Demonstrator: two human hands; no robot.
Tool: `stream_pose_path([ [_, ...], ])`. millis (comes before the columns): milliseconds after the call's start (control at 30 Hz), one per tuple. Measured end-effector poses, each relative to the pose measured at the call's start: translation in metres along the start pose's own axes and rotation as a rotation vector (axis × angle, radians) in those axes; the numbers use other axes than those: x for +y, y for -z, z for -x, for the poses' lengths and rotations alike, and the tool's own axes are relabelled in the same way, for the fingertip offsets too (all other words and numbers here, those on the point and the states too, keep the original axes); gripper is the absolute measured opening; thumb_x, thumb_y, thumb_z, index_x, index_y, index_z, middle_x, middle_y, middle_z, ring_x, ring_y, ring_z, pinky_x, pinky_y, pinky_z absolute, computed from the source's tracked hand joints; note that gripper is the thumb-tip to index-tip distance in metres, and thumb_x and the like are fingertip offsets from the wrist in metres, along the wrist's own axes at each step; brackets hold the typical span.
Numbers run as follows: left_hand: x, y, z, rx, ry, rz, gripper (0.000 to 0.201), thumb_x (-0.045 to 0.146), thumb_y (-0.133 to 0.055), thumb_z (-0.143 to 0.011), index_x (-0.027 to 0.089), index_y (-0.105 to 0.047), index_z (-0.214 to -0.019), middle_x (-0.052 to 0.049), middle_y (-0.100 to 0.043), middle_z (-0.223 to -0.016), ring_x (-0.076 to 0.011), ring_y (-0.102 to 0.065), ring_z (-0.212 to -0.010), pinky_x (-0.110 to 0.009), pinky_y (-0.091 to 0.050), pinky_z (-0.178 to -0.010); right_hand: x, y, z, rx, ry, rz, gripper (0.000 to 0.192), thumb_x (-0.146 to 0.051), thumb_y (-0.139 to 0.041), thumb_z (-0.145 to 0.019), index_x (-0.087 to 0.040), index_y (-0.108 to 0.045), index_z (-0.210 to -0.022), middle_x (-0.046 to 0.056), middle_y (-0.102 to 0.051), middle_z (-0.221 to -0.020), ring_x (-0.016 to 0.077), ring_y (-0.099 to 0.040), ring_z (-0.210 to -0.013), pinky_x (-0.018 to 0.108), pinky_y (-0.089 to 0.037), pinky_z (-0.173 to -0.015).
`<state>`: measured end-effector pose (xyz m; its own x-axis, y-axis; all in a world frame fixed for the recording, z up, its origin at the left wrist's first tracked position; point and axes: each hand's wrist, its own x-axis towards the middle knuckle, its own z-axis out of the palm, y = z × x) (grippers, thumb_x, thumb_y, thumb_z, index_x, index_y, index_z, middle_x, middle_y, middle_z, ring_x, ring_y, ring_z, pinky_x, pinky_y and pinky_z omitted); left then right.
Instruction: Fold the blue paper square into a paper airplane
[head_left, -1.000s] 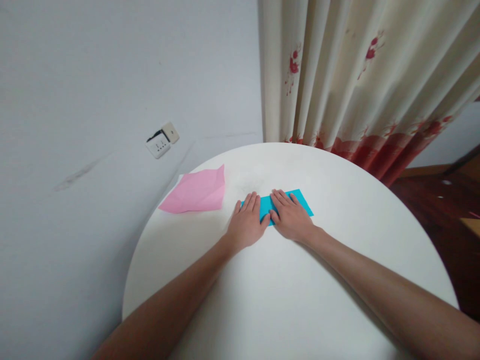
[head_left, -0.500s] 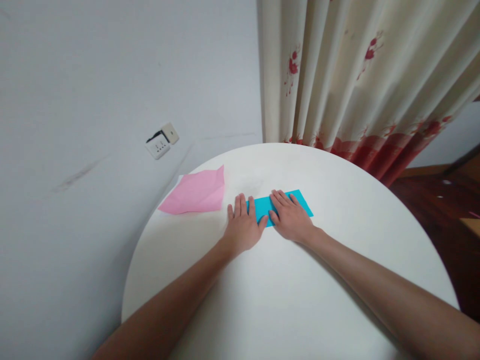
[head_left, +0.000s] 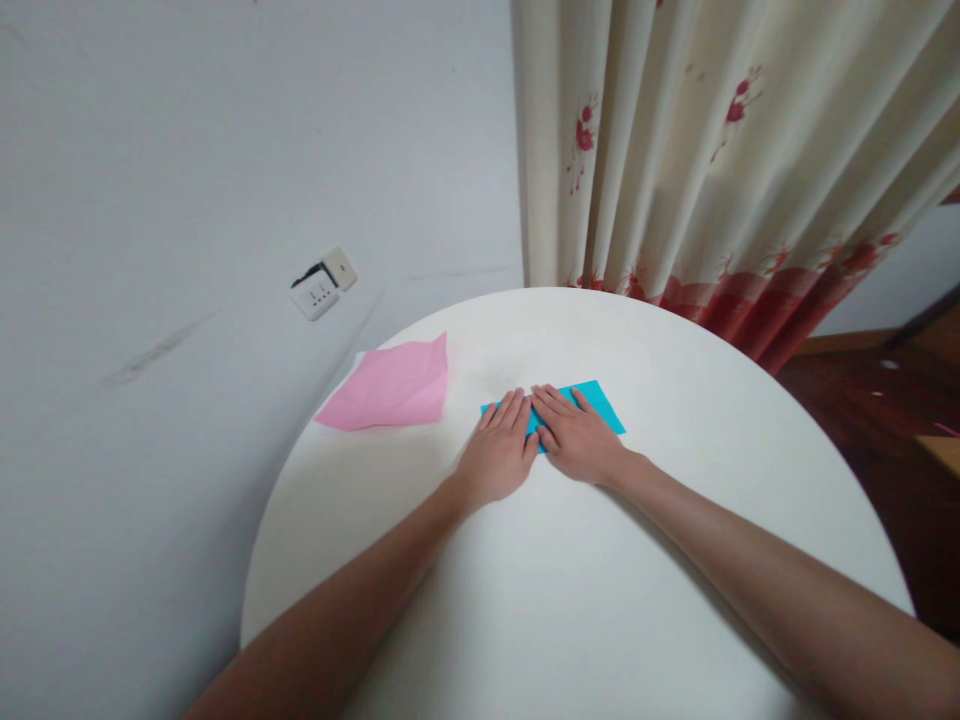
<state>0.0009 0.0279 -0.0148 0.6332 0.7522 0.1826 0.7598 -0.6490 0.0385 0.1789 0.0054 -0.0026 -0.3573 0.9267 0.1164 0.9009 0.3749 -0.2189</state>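
Note:
A blue sheet of paper (head_left: 602,403), long and narrow in outline, lies flat on the white round table (head_left: 585,590). My left hand (head_left: 501,450) rests flat over its left part, fingers stretched away from me. On its middle lies my right hand (head_left: 576,434), palm down with the fingers extended. The two hands almost meet at the index fingers and thumbs. Blue shows at the right end, at the upper left corner and in the small gap between my hands; the rest of the sheet is covered.
Pink paper (head_left: 394,385), creased and with a raised corner, lies near the table's left edge. Behind it is a pale wall with a socket (head_left: 315,293). A cream curtain (head_left: 675,150) with red flowers hangs beyond the table at the right.
My left hand has slid to the right across the blue paper, closer to my right hand, uncovering the paper's upper left corner. My right hand has shifted only slightly to the left.

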Motion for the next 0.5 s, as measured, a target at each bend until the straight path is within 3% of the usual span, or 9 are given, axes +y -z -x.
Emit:
stream_pose_path([
  [267,0.002,0.009,0.001,-0.05,-0.005,0.017,0.056,0.04,-0.032,-0.105,0.02,-0.033,-0.157,-0.007,-0.031,-0.165,-0.0301,-0.025,-0.153,-0.055,-0.026,-0.122,0.003,-0.001,0.001,0.035,-0.148,0.025,0.063,-0.041,-0.029,-0.104,-0.009,-0.032,-0.158,0.01,-0.027,-0.166,0.0255,-0.021,-0.154,0.052,-0.015,-0.124],
  [500,0.003,0.01,0.001,-0.06,-0.005,0.006,0.056,0.04,-0.034,-0.105,0.02,-0.032,-0.157,-0.005,-0.027,-0.166,-0.0303,-0.023,-0.154,-0.056,-0.025,-0.122,0.041,-0.002,-0.002,0.118,-0.552,0.053,0.072,-0.045,-0.027,-0.104,0.006,-0.029,-0.154,0.024,-0.025,-0.164,0.0355,-0.019,-0.153,0.058,-0.017,-0.122],
])
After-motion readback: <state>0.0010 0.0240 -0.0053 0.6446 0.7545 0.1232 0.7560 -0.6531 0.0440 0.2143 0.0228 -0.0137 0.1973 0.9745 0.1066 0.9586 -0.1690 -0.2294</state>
